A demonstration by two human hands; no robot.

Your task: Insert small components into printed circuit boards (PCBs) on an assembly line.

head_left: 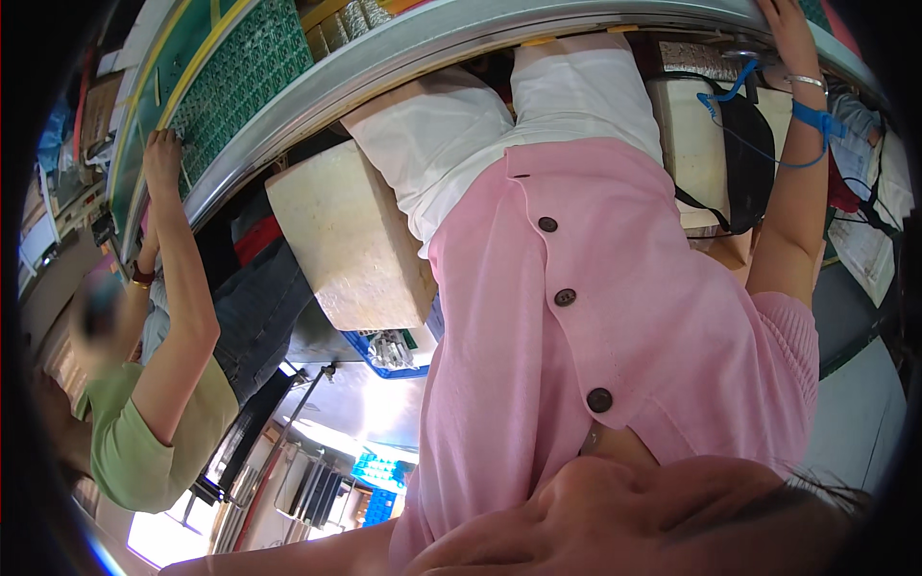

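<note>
My right hand (789,38) is at the bench's metal rail (432,62) near the top right. The top of the picture cuts off its fingers, so their pose and anything they hold are hidden. A silver bracelet (805,82) sits at that wrist. Below it, a blue wrist strap (816,119) with a blue coiled cord (715,96) circles the forearm. Of my left arm (288,557), only a part shows at the lower left. The left hand lies outside the picture.
At the left, a co-worker's hand (163,154) is over green circuit boards (240,82) on the bench. A pale block (351,240) stands beside my legs, with a blue tray (392,370) near it. A black bag-like item (749,163) hangs at the right.
</note>
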